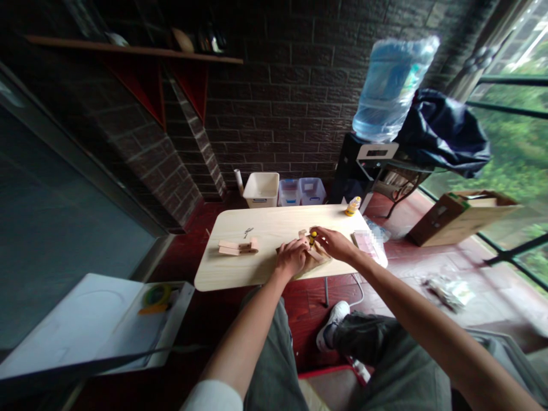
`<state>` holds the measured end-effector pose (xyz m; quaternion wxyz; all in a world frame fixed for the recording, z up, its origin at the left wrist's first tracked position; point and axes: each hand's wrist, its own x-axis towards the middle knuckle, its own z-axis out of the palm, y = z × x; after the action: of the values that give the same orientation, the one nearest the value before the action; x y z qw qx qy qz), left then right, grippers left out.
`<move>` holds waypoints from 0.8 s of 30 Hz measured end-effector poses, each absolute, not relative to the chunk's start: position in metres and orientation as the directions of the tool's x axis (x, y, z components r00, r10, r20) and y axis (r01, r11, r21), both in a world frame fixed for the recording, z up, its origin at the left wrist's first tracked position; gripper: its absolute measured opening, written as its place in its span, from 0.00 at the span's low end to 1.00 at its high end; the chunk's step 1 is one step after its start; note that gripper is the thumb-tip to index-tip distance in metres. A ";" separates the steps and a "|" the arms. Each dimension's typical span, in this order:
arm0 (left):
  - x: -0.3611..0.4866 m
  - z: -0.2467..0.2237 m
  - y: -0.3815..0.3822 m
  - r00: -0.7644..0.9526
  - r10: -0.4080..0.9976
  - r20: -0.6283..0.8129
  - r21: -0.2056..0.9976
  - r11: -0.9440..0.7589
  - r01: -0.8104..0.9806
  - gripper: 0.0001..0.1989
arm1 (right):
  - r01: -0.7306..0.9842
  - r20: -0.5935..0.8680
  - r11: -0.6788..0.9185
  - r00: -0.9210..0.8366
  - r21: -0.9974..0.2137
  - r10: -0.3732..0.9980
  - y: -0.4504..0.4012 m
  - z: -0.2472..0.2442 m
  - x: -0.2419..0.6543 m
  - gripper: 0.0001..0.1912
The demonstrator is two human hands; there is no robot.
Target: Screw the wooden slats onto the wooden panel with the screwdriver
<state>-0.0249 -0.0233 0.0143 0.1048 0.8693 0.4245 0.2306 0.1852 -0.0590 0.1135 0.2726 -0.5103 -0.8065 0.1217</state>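
Note:
Near the front of the light wooden table, my left hand is closed on a small wooden assembly, its fingers curled over the top. My right hand reaches in from the right, its fingers pinched at a small yellow-and-black thing standing on the assembly; its exact kind is too small to make out. My hands cover part of the wood. Further left lies a second wooden piece with a rounded end. Behind it are small dark metal parts.
A yellow-capped bottle stands at the table's back right corner, with papers on the right edge. Plastic bins, a water dispenser and a cardboard box stand beyond. An open white case is at lower left.

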 end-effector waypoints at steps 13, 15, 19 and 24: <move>-0.022 0.013 -0.029 0.492 0.802 0.339 0.395 -0.596 0.699 0.15 | 0.811 0.230 0.396 -0.326 -0.431 0.917 -0.058 0.126 0.191 0.16; -0.022 0.010 -0.030 0.486 0.799 0.354 0.393 -0.599 0.698 0.16 | 0.816 0.221 0.395 -0.330 -0.421 0.918 -0.058 0.127 0.191 0.17; -0.021 0.005 -0.033 0.464 0.802 0.377 0.398 -0.593 0.700 0.17 | 0.829 0.201 0.395 -0.342 -0.397 0.918 -0.059 0.132 0.189 0.17; -0.019 0.002 -0.034 0.456 0.800 0.390 0.410 -0.594 0.692 0.12 | 0.838 0.211 0.384 -0.325 -0.388 0.922 -0.060 0.134 0.189 0.16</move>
<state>-0.0192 -0.0339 0.0021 0.0963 0.8477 0.4400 0.2801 0.1889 -0.0598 0.1344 0.2014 -0.5450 -0.8072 0.1042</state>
